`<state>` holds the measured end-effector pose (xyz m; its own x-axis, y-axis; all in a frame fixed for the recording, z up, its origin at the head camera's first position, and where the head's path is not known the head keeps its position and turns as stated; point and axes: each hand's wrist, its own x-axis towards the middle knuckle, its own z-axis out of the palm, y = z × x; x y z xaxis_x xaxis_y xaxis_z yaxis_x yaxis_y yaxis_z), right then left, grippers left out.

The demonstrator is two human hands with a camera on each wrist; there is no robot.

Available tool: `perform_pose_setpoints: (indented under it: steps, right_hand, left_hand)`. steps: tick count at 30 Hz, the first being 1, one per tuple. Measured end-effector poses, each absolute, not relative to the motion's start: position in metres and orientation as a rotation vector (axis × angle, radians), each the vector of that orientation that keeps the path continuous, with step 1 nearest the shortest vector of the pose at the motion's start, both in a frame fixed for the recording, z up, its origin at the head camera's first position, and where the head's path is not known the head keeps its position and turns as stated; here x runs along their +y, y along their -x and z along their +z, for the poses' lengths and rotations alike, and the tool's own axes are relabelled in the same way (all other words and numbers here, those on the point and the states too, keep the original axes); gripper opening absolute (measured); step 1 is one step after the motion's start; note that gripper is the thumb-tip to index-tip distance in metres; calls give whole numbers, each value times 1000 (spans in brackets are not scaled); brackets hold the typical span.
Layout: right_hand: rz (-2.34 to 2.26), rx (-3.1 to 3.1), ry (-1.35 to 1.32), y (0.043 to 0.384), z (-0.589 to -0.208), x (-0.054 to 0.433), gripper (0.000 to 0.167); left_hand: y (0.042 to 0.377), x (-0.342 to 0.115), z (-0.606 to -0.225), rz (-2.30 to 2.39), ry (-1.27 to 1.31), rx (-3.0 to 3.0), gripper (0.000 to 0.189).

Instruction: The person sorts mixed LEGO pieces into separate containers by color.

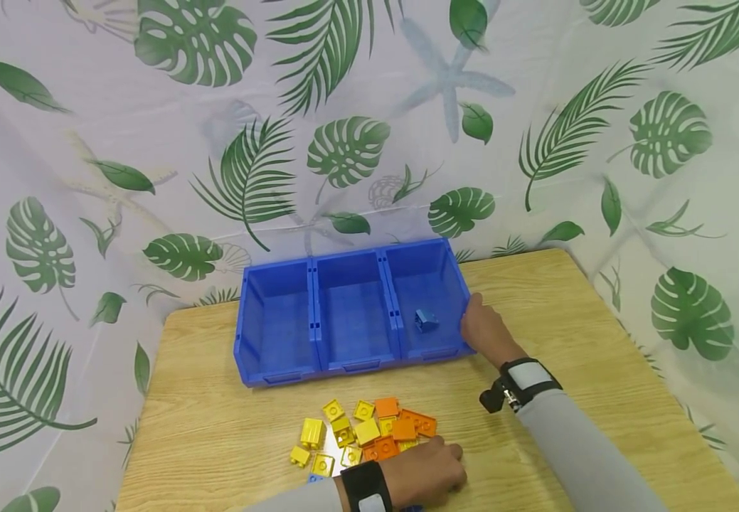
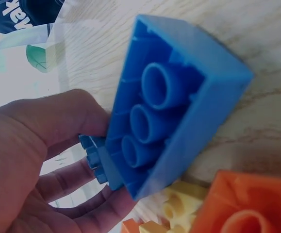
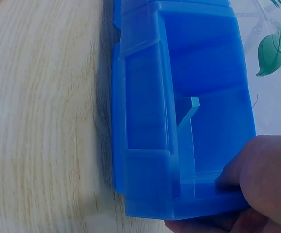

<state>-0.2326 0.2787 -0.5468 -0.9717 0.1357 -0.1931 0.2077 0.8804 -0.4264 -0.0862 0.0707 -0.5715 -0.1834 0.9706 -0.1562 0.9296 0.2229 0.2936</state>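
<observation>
My left hand [image 1: 425,471] is low over the table at the edge of a brick pile. In the left wrist view its thumb and fingers [image 2: 89,213] close around a small studded blue brick [image 2: 101,162], right against a larger blue brick [image 2: 218,97] whose hollow underside with three tubes shows. My right hand [image 1: 487,331] grips the outer side wall of the right-hand blue bin [image 1: 461,284]. The right wrist view shows the thumb [image 3: 232,174] inside the rim and fingers curled below outside. Inside that bin lies a blue brick [image 1: 426,320].
Two more blue bins, the middle one [image 1: 353,313] and the left one [image 1: 276,320], adjoin it in a row. Yellow bricks [image 1: 312,432] and orange bricks [image 1: 404,429] lie loose in front. A leaf-patterned cloth [image 1: 343,153] hangs behind the wooden table [image 1: 215,427].
</observation>
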Motion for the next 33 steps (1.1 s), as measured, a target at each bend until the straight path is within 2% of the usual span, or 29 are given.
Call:
perform_pose_setpoints:
  steps: [9, 13, 23, 33]
  right_hand:
    - [-702, 2855, -280, 234, -544, 280, 34]
    - [-698, 2849, -283, 234, -546, 279, 34]
    - [-677, 2910, -261, 234, -552, 282, 25]
    - [-734, 2940, -132, 232, -554, 286, 21]
  left_hand:
    - [95, 74, -558, 153, -1714, 2263, 11]
    - [109, 73, -540, 179, -1692, 2310, 19]
    - [158, 80, -472, 206, -1736, 2466, 21]
    - [214, 98, -414, 311, -1590, 2550, 21]
